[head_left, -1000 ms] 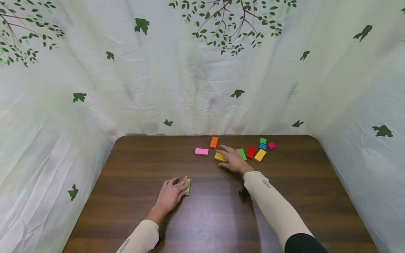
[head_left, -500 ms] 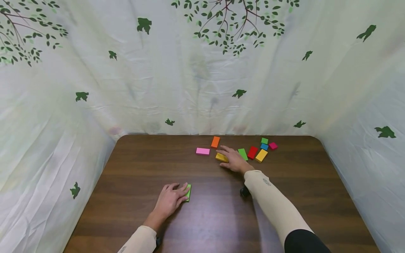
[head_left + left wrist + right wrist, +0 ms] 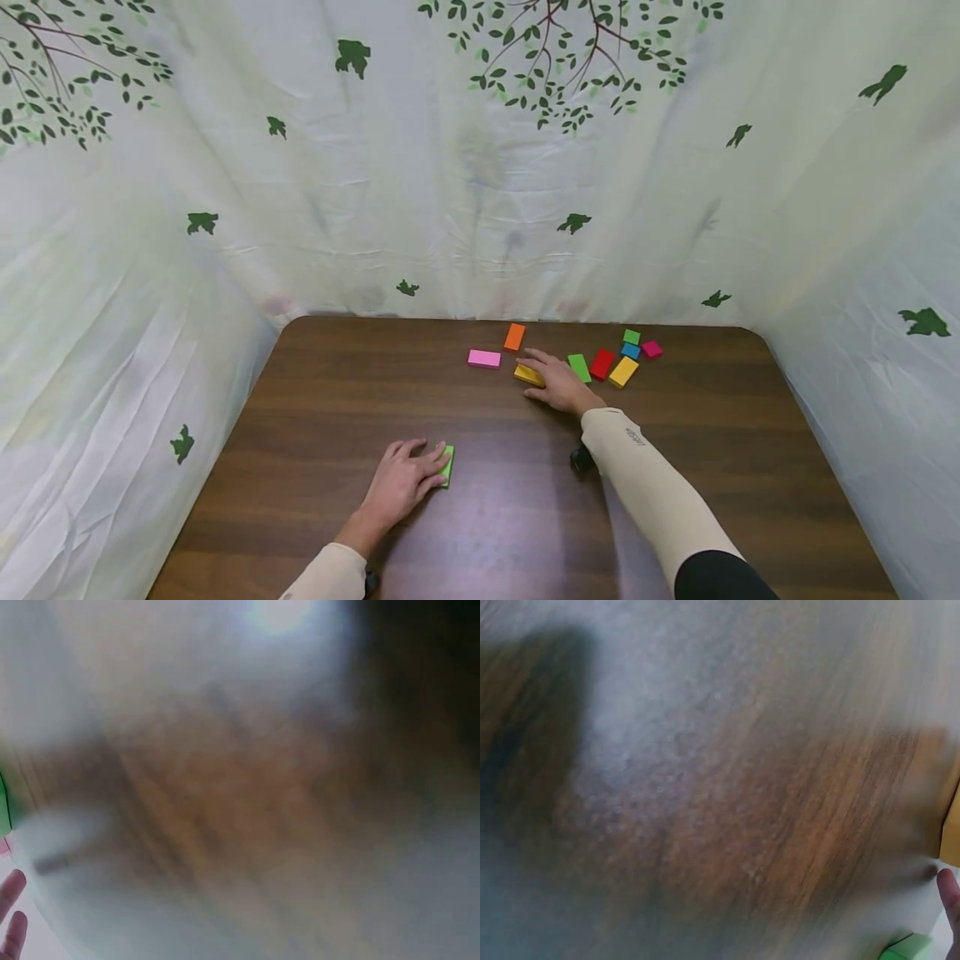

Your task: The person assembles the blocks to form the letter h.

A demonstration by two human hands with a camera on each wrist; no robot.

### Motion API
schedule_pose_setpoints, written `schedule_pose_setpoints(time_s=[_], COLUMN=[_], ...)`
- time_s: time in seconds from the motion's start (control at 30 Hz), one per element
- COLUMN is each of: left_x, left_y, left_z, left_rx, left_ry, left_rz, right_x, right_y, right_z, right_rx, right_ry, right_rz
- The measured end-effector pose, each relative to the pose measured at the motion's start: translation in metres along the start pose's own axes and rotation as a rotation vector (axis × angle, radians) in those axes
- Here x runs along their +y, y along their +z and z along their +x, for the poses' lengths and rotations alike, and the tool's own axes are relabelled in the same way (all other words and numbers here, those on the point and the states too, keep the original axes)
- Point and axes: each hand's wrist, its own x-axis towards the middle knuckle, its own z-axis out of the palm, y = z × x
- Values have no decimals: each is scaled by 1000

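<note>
My left hand (image 3: 397,483) is low over the front-middle of the table, its thumb and a finger at a light green block (image 3: 447,467), seemingly pinching it; the hand covers part of the block. In the left wrist view, two fingertips (image 3: 13,911) show at the lower left edge, below a green block (image 3: 4,810). Farther back, my right hand (image 3: 562,385) reaches over a yellow block (image 3: 528,374) with fingers and thumb spread around it. The right wrist view catches one fingertip (image 3: 948,889) just under the yellow block (image 3: 951,832).
Left of the right hand lie a pink block (image 3: 484,358) and an orange block (image 3: 514,337). To its right are a green block (image 3: 579,367), a red block (image 3: 602,364), another yellow block (image 3: 624,372), and small blue (image 3: 631,351), green (image 3: 632,337) and magenta (image 3: 652,349) blocks.
The left hand and its light green block have slid toward the person, slowing down lately. The right hand stays at the yellow block; the head view has shifted slightly.
</note>
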Motion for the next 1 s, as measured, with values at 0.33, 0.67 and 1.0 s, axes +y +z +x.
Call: schedule_pose_setpoints(time_s=[0.33, 0.67, 1.0], left_x=[6, 5, 5], left_y=[-2, -5, -1], left_z=[-7, -13, -10], left_rx=[13, 46, 55], left_ry=[14, 29, 28], left_rz=[-19, -18, -7], right_x=[-1, -3, 4], right_y=[2, 8, 5], right_z=[1, 1, 1], right_rx=[23, 11, 2], right_ry=[-16, -51, -93], right_rz=[-27, -11, -65])
